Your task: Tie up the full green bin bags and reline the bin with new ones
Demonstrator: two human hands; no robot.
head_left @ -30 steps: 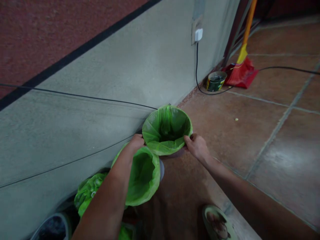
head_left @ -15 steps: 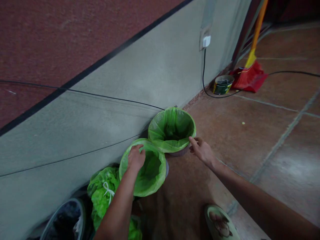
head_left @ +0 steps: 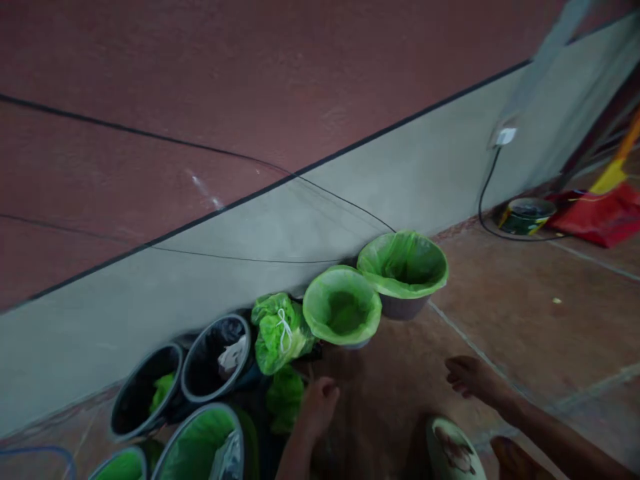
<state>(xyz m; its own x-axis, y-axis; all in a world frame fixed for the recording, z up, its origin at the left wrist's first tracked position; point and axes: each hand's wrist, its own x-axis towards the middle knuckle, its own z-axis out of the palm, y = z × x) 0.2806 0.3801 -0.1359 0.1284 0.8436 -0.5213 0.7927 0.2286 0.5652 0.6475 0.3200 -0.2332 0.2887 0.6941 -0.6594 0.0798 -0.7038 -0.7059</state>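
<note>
Two bins lined with light green plastic bags stand side by side against the wall: a nearer lined bin and a farther lined bin, each bag folded over the rim. Below the nearer bin, my left hand has its fingers curled in, with nothing seen in them. My right hand hangs over the floor, apart from the bins, with loosely bent fingers slightly apart and nothing in them. Left of the nearer bin sits a green bag tied with white string.
Several black-rimmed bins, including one with a green liner and one holding white litter, stand at lower left. Black cables run along the wall. A small tub and a red dustpan lie right. My slipper is below.
Both hands have left the rims of the two lined bins and drawn back toward me. My view has turned left, showing more bins.
</note>
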